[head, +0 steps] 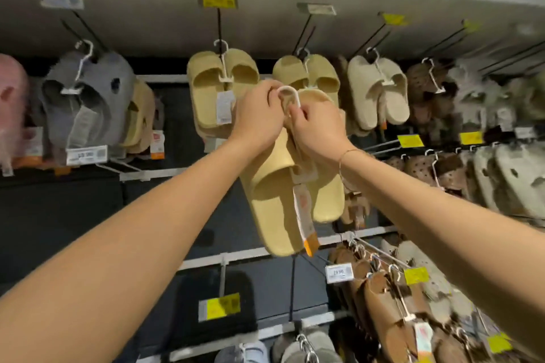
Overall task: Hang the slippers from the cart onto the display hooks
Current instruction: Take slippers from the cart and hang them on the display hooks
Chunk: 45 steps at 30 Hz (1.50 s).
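**Yellow slides held up at the hook wall**

Both hands are raised before the display, gripping one pair of pale yellow slippers (277, 186) by its white plastic hanger (290, 96). The left hand (259, 115) has its fingers curled round the left side of the hanger's curved hook; the right hand (317, 127) pinches the hanger's stem just below the curve, fingers bent tight. A thin bracelet (343, 159) circles the right wrist.

The slippers are smooth, thick, moulded foam with rounded edges and a wide single strap. They hang with their long axis close to vertical, tilted slightly, heels down. A paper tag (305, 215) with an orange end dangles between them.

Behind, black wire display hooks (218, 26) jut from the wall, each tipped with a price label. Two matching yellow pairs (222, 88) hang on hooks just above the hands. To the left hangs a grey fuzzy pair (88, 97); to the right a cream textured pair (377, 91). Lower right, brown suede-like slippers (386, 303) crowd a hook in a row.
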{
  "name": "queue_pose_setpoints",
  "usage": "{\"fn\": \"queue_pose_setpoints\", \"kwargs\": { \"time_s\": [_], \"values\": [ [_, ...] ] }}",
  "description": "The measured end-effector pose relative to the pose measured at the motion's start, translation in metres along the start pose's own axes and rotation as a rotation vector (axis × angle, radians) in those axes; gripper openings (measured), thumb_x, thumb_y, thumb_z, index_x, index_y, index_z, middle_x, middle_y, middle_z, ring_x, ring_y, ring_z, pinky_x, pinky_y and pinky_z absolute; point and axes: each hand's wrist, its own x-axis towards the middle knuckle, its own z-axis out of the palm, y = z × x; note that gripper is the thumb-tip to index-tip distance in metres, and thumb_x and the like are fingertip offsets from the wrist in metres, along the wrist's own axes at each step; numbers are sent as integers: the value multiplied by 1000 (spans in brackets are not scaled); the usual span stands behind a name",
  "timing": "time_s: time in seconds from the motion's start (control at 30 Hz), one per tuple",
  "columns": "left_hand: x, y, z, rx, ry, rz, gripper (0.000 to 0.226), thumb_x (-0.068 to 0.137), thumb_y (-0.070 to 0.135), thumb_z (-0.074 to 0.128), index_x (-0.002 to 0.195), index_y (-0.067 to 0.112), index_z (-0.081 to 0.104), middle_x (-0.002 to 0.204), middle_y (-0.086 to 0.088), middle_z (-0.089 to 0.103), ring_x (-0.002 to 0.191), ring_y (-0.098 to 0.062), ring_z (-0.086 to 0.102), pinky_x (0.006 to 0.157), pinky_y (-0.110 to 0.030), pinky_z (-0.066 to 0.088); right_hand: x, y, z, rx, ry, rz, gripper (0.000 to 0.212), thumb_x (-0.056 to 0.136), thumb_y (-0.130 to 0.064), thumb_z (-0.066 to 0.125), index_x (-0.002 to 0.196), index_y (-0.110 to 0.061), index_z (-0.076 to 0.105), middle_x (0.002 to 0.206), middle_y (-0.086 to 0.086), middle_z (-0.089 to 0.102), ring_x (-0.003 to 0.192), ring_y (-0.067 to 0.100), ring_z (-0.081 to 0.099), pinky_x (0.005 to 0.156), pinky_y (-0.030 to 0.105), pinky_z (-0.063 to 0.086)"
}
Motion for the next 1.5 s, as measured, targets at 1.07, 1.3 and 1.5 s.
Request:
{"fn": "queue_pose_setpoints", "kwargs": {
  "time_s": [1.07,1.3,1.5],
  "values": [
    [-148,-166,19,338,-276,-290,30,104,30,45,94,21,72,76,7,67,71,-9,62,65,-33,48,-144,30,170,190,-363,132,43,103,-34,32,71,-24,60,66,-6,56,71,13,53,97,48,37],
    [-163,-214,28,356,-322,-420,34,103,32,45,88,21,73,66,9,63,64,-12,61,58,-29,41,-155,34,215,145,-492,149,40,101,-29,35,65,-23,51,65,-2,54,71,18,53,92,46,37],
    [-124,-238,33,332,-253,-379,29,104,30,46,96,22,72,75,6,67,68,-10,62,62,-32,49,-113,36,245,186,-434,147,39,101,-31,36,68,-23,55,66,-2,56,72,17,55,94,47,38]
  ]
}}
